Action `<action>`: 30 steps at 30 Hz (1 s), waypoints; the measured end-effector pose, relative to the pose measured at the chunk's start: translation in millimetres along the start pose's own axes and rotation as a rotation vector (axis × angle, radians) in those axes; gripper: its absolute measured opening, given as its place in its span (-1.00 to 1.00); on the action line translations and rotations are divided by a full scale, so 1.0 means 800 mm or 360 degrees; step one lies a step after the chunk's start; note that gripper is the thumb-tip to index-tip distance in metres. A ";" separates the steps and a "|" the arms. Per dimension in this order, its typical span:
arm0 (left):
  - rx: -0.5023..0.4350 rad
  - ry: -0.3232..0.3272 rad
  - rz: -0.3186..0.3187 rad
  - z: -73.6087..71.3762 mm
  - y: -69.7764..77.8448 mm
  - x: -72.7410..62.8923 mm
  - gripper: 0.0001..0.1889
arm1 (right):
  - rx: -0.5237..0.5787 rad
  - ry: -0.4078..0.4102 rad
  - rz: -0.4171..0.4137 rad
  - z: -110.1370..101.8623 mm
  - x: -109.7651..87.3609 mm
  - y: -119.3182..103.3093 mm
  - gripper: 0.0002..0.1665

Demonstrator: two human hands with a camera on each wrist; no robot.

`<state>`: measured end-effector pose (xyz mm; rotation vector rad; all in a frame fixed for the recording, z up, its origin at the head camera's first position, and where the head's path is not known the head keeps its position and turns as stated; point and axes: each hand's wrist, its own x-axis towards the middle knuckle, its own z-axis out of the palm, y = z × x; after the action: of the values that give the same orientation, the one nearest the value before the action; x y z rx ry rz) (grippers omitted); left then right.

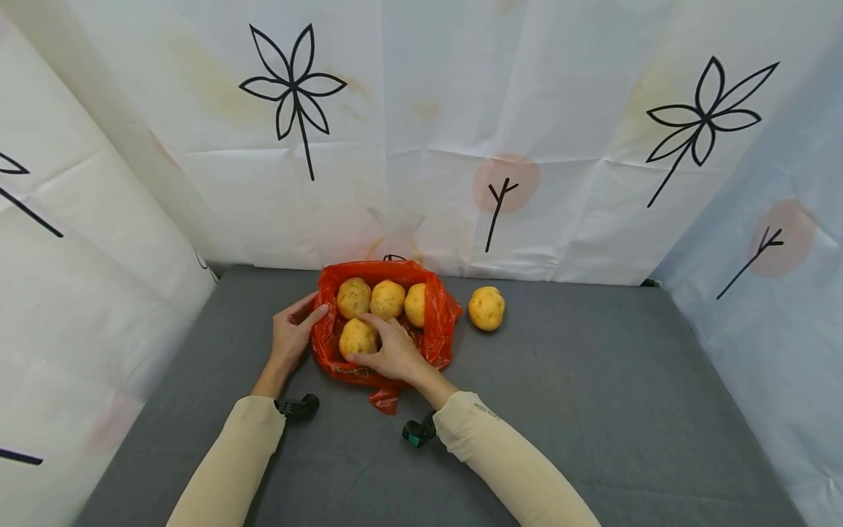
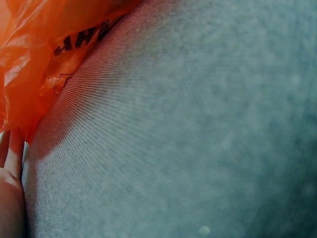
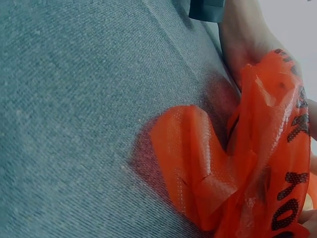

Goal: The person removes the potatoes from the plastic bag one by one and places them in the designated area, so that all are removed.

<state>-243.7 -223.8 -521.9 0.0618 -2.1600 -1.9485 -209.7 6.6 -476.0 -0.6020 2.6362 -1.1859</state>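
A red plastic bag (image 1: 437, 329) lies with its mouth spread wide, and several yellow potatoes (image 1: 387, 299) sit inside it. My right hand (image 1: 395, 351) reaches over the near rim and grips the potato (image 1: 358, 339) at the front left of the bag, thumb and fingers on either side of it. At the bag's left rim, my left hand (image 1: 293, 333) holds the plastic with the thumb over the edge and the fingers along the outside. Black print shows on the red bag (image 3: 292, 183) in the right wrist view, where the right hand's fingers are mostly hidden.
Another potato (image 1: 486, 308) lies on the grey cloth-covered table (image 1: 593, 395), just right of the bag. White fabric walls (image 1: 428, 132) with black plant drawings stand along the back and sides. A twisted bag end (image 1: 385, 400) trails toward the front.
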 end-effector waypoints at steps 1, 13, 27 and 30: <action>-0.0006 -0.0006 -0.0009 0.000 0.002 0.000 -0.51 | 0.0014 0.0004 -0.0012 -0.001 -0.001 0.000 -0.12; 0.0018 -0.0062 0.0013 0.000 0.043 -0.017 -0.51 | 0.0203 0.0074 -0.0186 -0.033 -0.016 -0.006 -0.11; 0.0001 -0.0063 0.0027 0.001 0.043 -0.017 -0.52 | 0.0429 0.0143 -0.0241 -0.093 -0.047 -0.001 -0.13; 0.0000 -0.0069 0.0031 0.001 0.043 -0.017 -0.53 | 0.0433 0.0186 -0.0247 -0.106 -0.053 0.005 -0.12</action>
<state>-226.4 -216.9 -489.9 -0.0013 -2.1793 -1.9570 -200.4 84.5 -422.9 -0.7138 2.4916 -1.6374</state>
